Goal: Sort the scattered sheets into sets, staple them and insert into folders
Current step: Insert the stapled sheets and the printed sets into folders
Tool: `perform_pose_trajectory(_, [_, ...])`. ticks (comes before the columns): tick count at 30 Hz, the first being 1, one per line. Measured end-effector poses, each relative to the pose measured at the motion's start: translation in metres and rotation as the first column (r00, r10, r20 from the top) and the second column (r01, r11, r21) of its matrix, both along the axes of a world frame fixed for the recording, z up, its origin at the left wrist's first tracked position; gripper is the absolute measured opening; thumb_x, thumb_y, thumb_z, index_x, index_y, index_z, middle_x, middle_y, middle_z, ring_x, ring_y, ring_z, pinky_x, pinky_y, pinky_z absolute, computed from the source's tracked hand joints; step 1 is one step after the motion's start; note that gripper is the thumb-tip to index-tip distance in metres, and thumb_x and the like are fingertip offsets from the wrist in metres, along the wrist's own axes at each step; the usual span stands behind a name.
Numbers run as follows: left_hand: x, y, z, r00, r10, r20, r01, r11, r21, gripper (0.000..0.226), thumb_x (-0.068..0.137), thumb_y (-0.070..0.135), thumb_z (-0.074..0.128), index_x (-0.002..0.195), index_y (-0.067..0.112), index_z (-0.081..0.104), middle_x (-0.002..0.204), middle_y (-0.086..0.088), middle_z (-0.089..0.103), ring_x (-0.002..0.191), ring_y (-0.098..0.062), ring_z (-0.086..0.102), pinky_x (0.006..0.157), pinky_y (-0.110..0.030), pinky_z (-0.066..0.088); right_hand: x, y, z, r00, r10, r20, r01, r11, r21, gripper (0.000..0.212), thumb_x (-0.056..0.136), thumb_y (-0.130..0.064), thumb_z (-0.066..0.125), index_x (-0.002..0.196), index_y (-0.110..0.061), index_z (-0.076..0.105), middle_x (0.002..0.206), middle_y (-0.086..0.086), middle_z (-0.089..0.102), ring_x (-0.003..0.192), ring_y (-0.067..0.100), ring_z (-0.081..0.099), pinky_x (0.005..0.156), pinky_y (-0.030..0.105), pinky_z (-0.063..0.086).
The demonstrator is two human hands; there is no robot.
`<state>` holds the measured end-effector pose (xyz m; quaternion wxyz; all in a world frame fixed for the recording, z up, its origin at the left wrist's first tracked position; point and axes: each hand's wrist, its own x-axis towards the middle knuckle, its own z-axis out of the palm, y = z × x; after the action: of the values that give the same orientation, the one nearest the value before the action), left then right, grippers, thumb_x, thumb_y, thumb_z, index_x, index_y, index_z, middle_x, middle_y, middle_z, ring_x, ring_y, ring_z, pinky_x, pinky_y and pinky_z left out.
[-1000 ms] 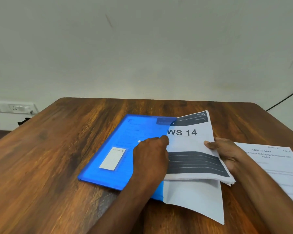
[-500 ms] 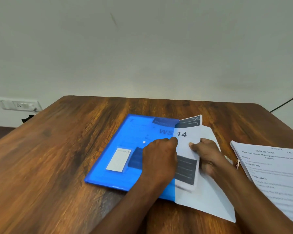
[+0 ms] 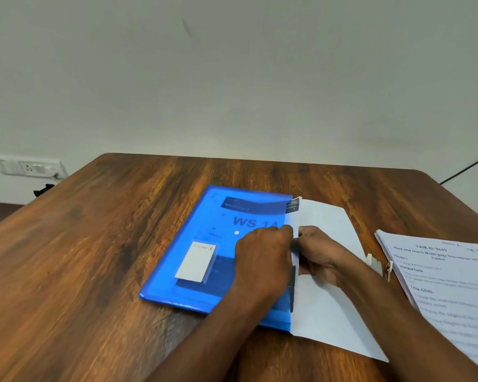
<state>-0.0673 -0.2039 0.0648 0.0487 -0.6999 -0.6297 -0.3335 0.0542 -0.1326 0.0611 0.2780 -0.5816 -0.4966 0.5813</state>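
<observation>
A blue translucent folder (image 3: pixel 199 224) lies on the wooden table (image 3: pixel 94 257), with its white flap (image 3: pixel 329 312) spread open to the right. The "WS 14" sheet set (image 3: pixel 293 205) sits almost fully inside; its print shows through the blue cover and only a thin strip sticks out at the open edge. My left hand (image 3: pixel 262 263) rests on the folder, fingers curled at the cover's open edge. My right hand (image 3: pixel 320 252) is just right of it, fingertips on the set's exposed edge.
A stack of printed sheets (image 3: pixel 447 279) lies at the table's right edge. Small whitish objects (image 3: pixel 375 263) sit between it and my right arm, partly hidden. A white label card (image 3: pixel 196 261) is on the folder. A wall socket (image 3: pixel 31 166) is at the far left.
The WS 14 set has slid leftward from mostly outside the folder to almost fully inside. My right hand followed it toward my left hand, which stayed on the cover.
</observation>
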Motion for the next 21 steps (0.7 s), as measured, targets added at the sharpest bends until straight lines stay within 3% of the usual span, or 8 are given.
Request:
perform_pose_trajectory(4, [-0.002, -0.002, 0.002, 0.999, 0.002, 0.050, -0.001, 1.000, -0.021, 0.014, 0.100, 0.021, 0.063, 0.111, 0.023, 0.070, 0.099, 0.000, 0.074, 0.089, -0.021, 0.068, 0.069, -0.030, 0.038, 0.006, -0.002, 0.011, 0.989, 0.024, 0.144, -0.031, 0.998, 0.047, 0.020, 0.108, -0.017, 0.054, 0.112, -0.002, 0.067, 0.090, 0.022, 0.076, 0.067, 0.027, 0.075, 0.059, 0.038, 0.063])
perform_pose_trajectory(7, [-0.001, 0.000, 0.001, 0.998, 0.019, 0.052, -0.018, 1.000, -0.008, 0.010, 0.098, 0.019, 0.065, 0.105, 0.022, 0.071, 0.093, 0.000, 0.074, 0.083, -0.023, 0.067, 0.065, -0.032, 0.038, 0.014, 0.001, 0.007, 0.978, -0.034, 0.207, 0.008, 0.992, 0.124, 0.020, 0.105, -0.011, 0.060, 0.119, 0.001, 0.068, 0.087, 0.024, 0.076, 0.064, 0.030, 0.076, 0.065, 0.043, 0.066])
perform_pose_trajectory(11, [0.000, 0.002, 0.000, 0.998, -0.002, 0.055, 0.002, 1.000, -0.007, 0.011, 0.100, 0.021, 0.061, 0.107, 0.022, 0.070, 0.096, -0.001, 0.074, 0.086, -0.023, 0.067, 0.068, -0.035, 0.044, 0.015, 0.003, 0.004, 0.980, -0.024, 0.200, 0.006, 0.996, 0.091, 0.050, 0.097, 0.000, 0.068, 0.145, -0.005, 0.054, 0.087, 0.022, 0.078, 0.069, 0.031, 0.078, 0.068, 0.041, 0.066])
perform_pose_trajectory(13, [0.000, 0.001, 0.001, 0.998, -0.021, 0.061, 0.021, 1.000, -0.008, 0.010, 0.096, 0.020, 0.066, 0.104, 0.021, 0.073, 0.091, -0.002, 0.074, 0.082, -0.025, 0.068, 0.066, -0.036, 0.045, 0.010, 0.004, 0.003, 0.984, -0.006, 0.177, -0.009, 0.996, 0.083, 0.054, 0.096, 0.005, 0.065, 0.148, -0.006, 0.051, 0.089, 0.023, 0.078, 0.072, 0.032, 0.078, 0.071, 0.042, 0.066])
perform_pose_trajectory(16, [0.000, 0.002, -0.001, 0.999, 0.009, 0.042, -0.008, 1.000, -0.009, 0.011, 0.085, 0.019, 0.078, 0.095, 0.024, 0.075, 0.077, 0.001, 0.073, 0.069, -0.022, 0.068, 0.057, -0.030, 0.038, 0.001, 0.005, 0.000, 0.993, -0.042, 0.112, 0.030, 0.994, 0.106, 0.045, 0.090, 0.014, 0.063, 0.132, -0.003, 0.064, 0.096, 0.026, 0.076, 0.071, 0.032, 0.079, 0.062, 0.036, 0.064])
perform_pose_trajectory(18, [0.000, 0.003, -0.003, 0.999, 0.030, 0.031, -0.031, 0.999, 0.028, 0.010, 0.083, 0.018, 0.078, 0.086, 0.026, 0.073, 0.070, 0.004, 0.070, 0.062, -0.019, 0.064, 0.054, -0.028, 0.034, -0.005, 0.002, -0.002, 0.987, -0.095, 0.128, 0.074, 0.984, 0.162, 0.026, 0.086, 0.012, 0.067, 0.107, -0.001, 0.075, 0.091, 0.025, 0.076, 0.065, 0.030, 0.078, 0.056, 0.032, 0.060])
perform_pose_trajectory(21, [-0.001, 0.002, -0.003, 0.998, 0.022, 0.066, -0.022, 1.000, 0.009, 0.008, 0.096, 0.021, 0.064, 0.092, 0.024, 0.070, 0.080, 0.003, 0.071, 0.072, -0.018, 0.063, 0.063, -0.030, 0.036, -0.012, -0.001, -0.006, 0.973, -0.177, 0.145, 0.144, 0.966, 0.214, 0.007, 0.084, 0.006, 0.073, 0.081, 0.000, 0.076, 0.077, 0.022, 0.075, 0.051, 0.022, 0.071, 0.047, 0.024, 0.053])
